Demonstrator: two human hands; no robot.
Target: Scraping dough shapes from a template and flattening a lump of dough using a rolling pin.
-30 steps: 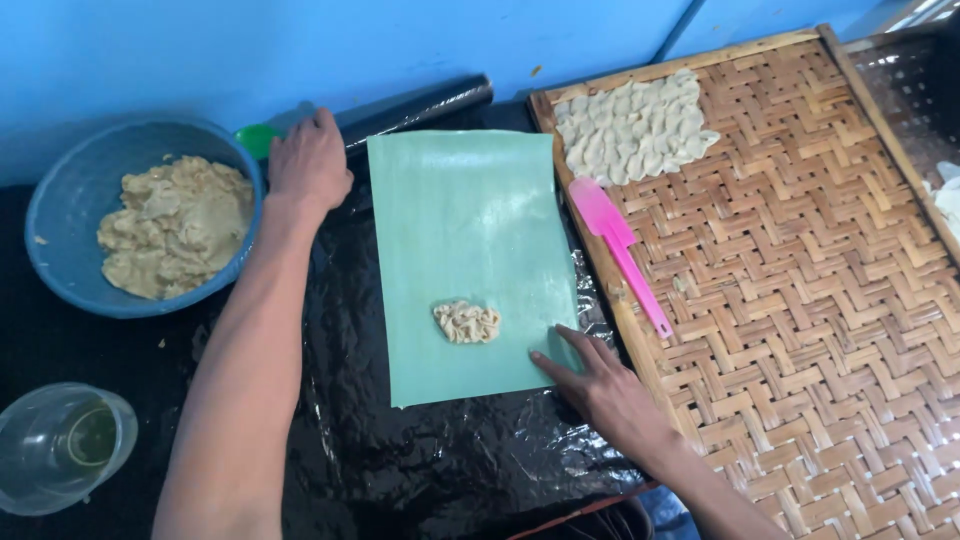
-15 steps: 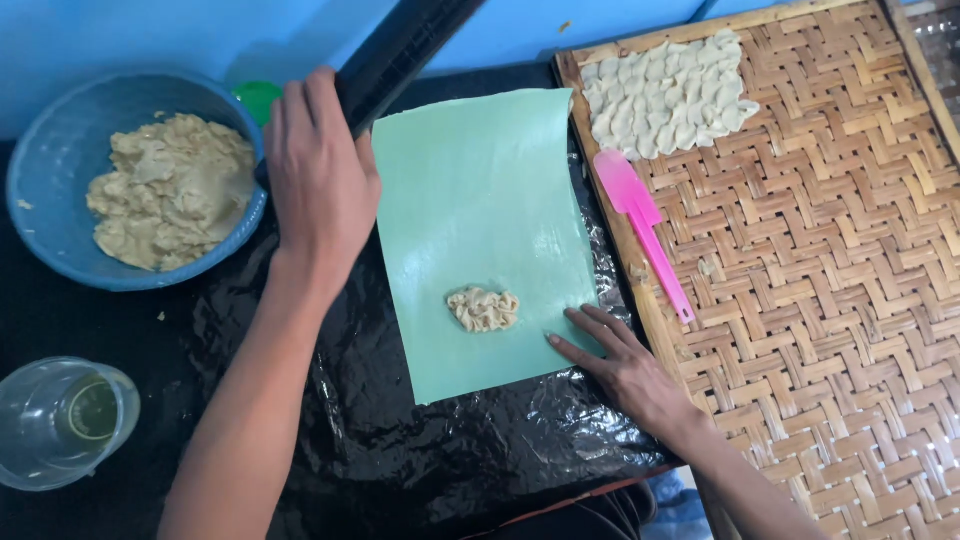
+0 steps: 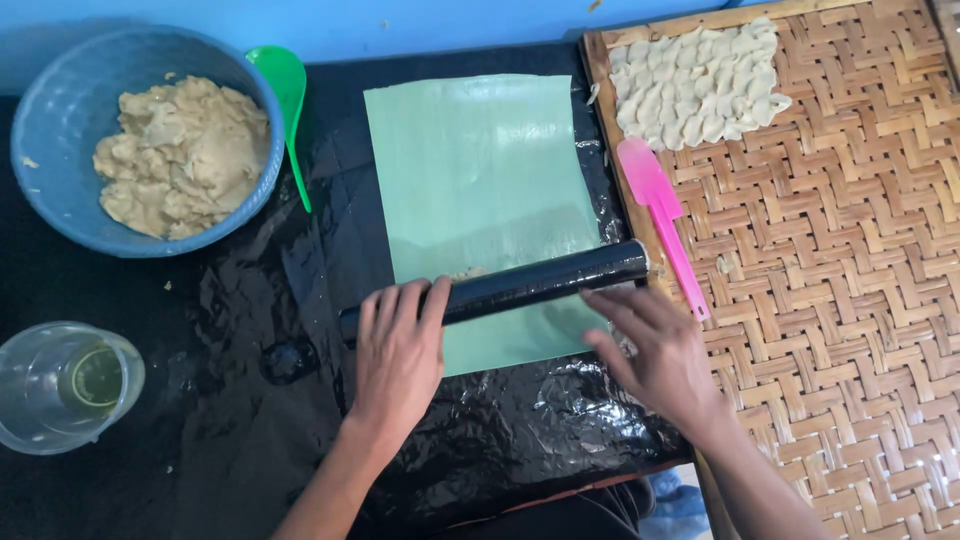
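Here, black roller (image 3: pixel 500 290) under left fingers (image 3: pixel 400 305), beside right fingers (image 3: pixel 625 305).

Blue dough bowl (image 3: pixel 60 130), green spoon (image 3: pixel 285 100), pink spatula (image 3: pixel 660 215), woven tray (image 3: pixel 850 330), glass (image 3: pixel 65 385).

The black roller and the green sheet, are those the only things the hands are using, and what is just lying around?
In use:
left hand and right hand on the black roller
green sheet under it

Lying about:
blue bowl of dough
green spoon
pink spatula
clear cup
woven tray with pale pieces
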